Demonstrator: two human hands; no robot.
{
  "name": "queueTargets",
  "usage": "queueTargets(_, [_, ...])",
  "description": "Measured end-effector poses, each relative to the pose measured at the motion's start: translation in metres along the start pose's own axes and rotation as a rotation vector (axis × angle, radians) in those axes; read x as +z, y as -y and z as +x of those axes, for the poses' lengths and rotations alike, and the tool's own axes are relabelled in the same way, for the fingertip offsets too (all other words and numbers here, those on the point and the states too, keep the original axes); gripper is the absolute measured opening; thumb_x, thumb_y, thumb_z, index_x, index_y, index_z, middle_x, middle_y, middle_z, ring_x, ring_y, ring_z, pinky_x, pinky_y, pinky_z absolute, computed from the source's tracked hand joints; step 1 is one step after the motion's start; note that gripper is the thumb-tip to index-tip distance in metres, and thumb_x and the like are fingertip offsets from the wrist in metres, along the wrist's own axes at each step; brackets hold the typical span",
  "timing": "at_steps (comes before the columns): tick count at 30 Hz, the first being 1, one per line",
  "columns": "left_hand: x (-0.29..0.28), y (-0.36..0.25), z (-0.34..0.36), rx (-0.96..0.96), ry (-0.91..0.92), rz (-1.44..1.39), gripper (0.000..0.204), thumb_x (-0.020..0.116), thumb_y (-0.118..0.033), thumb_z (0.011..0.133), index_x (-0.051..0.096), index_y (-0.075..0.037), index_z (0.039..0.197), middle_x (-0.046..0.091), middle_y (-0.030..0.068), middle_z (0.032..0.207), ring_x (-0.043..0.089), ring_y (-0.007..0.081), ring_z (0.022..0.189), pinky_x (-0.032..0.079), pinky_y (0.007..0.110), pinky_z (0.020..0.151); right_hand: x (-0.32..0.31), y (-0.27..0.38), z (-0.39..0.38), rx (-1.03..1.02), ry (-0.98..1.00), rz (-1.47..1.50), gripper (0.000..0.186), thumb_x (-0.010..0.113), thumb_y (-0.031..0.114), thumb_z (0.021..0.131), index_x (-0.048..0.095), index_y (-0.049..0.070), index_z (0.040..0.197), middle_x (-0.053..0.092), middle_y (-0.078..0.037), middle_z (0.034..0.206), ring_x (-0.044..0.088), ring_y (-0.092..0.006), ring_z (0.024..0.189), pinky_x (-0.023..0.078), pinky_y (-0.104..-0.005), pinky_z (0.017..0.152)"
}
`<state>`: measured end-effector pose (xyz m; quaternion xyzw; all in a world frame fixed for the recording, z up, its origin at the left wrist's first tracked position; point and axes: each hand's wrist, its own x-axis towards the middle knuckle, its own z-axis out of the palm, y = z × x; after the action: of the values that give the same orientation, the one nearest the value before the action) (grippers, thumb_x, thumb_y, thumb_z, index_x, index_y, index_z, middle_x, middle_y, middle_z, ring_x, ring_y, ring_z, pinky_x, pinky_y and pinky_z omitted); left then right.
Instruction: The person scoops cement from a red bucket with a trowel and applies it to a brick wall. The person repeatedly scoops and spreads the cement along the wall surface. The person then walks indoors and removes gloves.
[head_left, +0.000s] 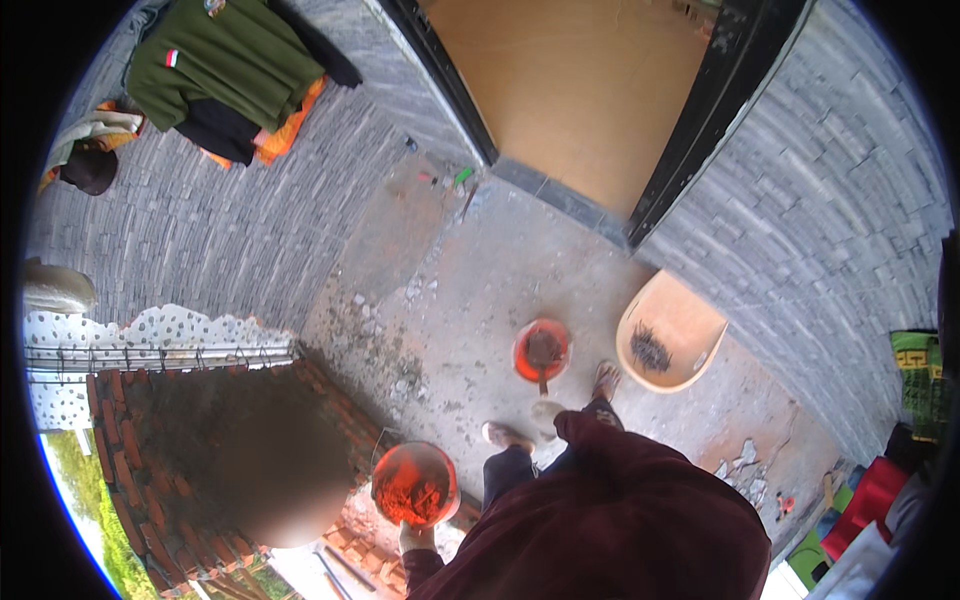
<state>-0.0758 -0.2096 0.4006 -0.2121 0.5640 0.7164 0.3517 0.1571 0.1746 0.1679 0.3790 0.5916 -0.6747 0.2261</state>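
Head view: the left hand (pixel 417 538) holds a round orange plastic bowl of red-brown mix (pixel 414 485) from below, its fingers closed on the bowl's bottom edge. The bowl sits just above that hand, beside the red brick wall (pixel 150 450). The right hand is hidden.

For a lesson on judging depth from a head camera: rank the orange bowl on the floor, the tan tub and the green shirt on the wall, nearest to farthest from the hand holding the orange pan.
From the left hand:
1. Orange bowl, on the floor ahead, to the right.
2. Tan tub, farther right, by the brick wall.
3. Green shirt, hung high on the far wall, left.
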Motion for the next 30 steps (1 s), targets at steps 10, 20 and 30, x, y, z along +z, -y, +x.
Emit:
queueTargets(10, [0.064, 0.083, 0.115, -0.165, -0.190, -0.046, 0.035, 0.057, -0.038, 0.098, 0.060, -0.009, 0.117, 0.064, 0.0146, 0.118, 0.061, 0.0326, 0.096, 0.055, 0.053, 0.077, -0.262, -0.104, -0.142, 0.024, -0.416, -0.771, 0.038, 0.050, 0.031, 0.094, 0.076, 0.005, 0.107, 0.074, -0.016, 0.107, 0.071, -0.0347, 0.100, 0.055, -0.0421, 0.089])
queueTargets(20, [0.280, 0.093, 0.254, -0.237, 0.003, 0.166, 0.038, 0.058, -0.035, 0.094, 0.057, -0.020, 0.129, 0.060, 0.0051, 0.124, 0.058, 0.0272, 0.107, 0.056, 0.051, 0.079, -0.333, 0.055, -0.119, 0.013, -0.415, 0.338, 0.029, 0.065, 0.030, 0.090, 0.071, 0.006, 0.106, 0.071, -0.011, 0.094, 0.070, -0.0224, 0.080, 0.058, -0.0370, 0.068])
queueTargets(30, [0.581, 0.000, 0.347, -0.250, 0.460, 0.391, 0.053, 0.062, -0.032, 0.098, 0.047, -0.010, 0.144, 0.058, 0.0102, 0.139, 0.058, 0.0322, 0.126, 0.049, 0.054, 0.105, -0.489, 0.330, 0.014, -0.303, -0.830, -0.250, 0.092, 0.070, 0.048, 0.083, 0.036, -0.003, 0.151, 0.050, -0.028, 0.145, 0.050, -0.0393, 0.135, 0.039, -0.0412, 0.114])
